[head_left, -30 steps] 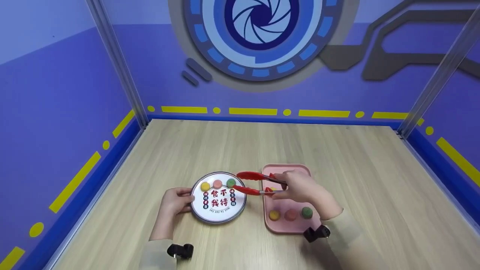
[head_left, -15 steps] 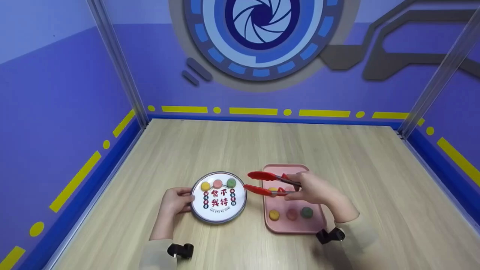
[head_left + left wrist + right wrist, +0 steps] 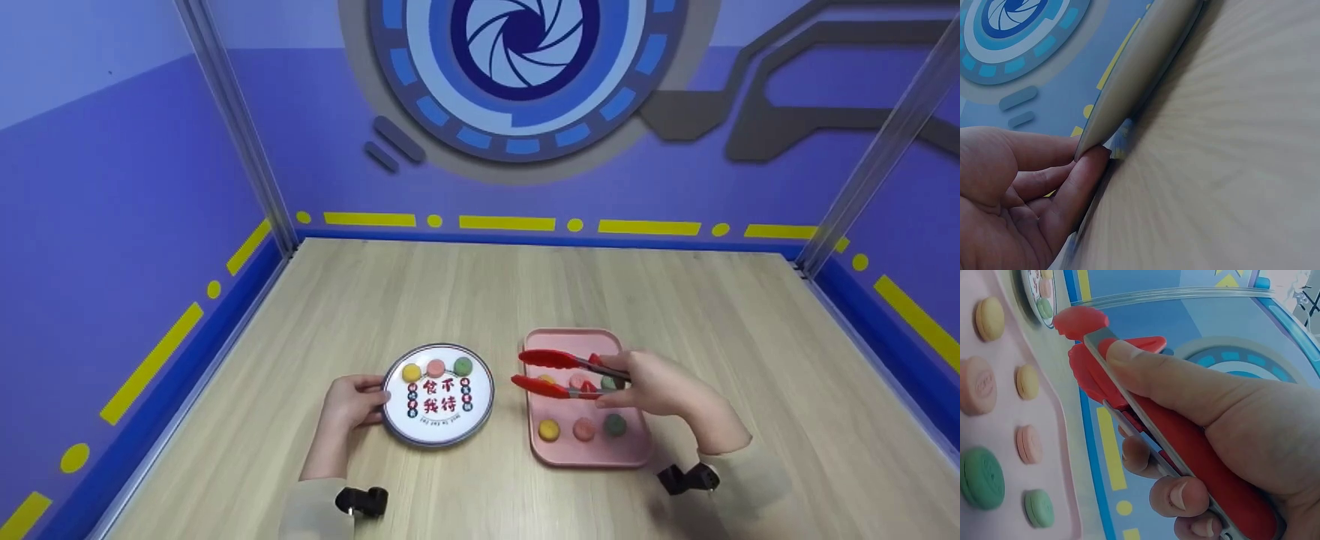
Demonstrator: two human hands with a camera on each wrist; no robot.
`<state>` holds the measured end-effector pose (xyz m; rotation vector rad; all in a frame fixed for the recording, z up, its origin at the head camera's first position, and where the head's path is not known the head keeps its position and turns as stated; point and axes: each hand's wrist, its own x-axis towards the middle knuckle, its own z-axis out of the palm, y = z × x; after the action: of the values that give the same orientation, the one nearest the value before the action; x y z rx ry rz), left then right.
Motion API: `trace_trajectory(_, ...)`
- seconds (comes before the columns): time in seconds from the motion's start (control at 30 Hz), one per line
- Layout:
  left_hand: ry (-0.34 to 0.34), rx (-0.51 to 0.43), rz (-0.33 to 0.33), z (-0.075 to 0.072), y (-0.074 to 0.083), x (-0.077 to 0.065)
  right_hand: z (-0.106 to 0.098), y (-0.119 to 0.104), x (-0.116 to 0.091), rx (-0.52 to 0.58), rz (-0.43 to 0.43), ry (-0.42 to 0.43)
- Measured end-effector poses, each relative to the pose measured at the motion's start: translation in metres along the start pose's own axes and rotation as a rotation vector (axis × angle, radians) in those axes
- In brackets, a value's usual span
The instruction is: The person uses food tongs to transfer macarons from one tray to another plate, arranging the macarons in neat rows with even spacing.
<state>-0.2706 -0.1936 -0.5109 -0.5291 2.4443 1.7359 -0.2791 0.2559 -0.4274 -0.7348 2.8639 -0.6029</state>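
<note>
My left hand (image 3: pixel 351 401) pinches the left rim of a round white plate (image 3: pixel 442 433) with red and black lettering. In the left wrist view, the thumb lies on one side of the plate's edge (image 3: pixel 1129 84) and fingers on the other. A yellow (image 3: pixel 412 373), a pink (image 3: pixel 436 368) and a green macaron (image 3: pixel 463 366) sit in a row near the plate's far side. My right hand (image 3: pixel 664 384) grips red-tipped metal tongs (image 3: pixel 550 359) above a pink tray (image 3: pixel 574 452). The tongs' tips are spread, with nothing between them. Two rows of macarons lie on the tray; the tongs partly cover the farther row.
On the tray's near row are a yellow (image 3: pixel 549 430), a pink (image 3: pixel 584 430) and a green macaron (image 3: pixel 615 425). Wooden tabletop (image 3: pixel 510 292) separates plate and tray. Blue-purple panels (image 3: pixel 517 195) wall in the table's back and sides.
My right hand has drawn the spread tongs rightward, from beside the green macaron on the plate to above the tray. My left hand and the plate have stayed in place.
</note>
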Motion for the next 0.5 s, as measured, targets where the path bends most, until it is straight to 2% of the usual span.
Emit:
trace_trajectory(0.2, 0.018, -0.004, -0.009, 0.001, 0.0, -0.001, -0.004, 0.005, -0.01, 0.008, 0.042, -0.022)
trace_trajectory(0.5, -0.003, -0.023, 0.005, 0.0, 0.0, 0.0, -0.006, 0.012, -0.016, 0.033, 0.068, -0.04)
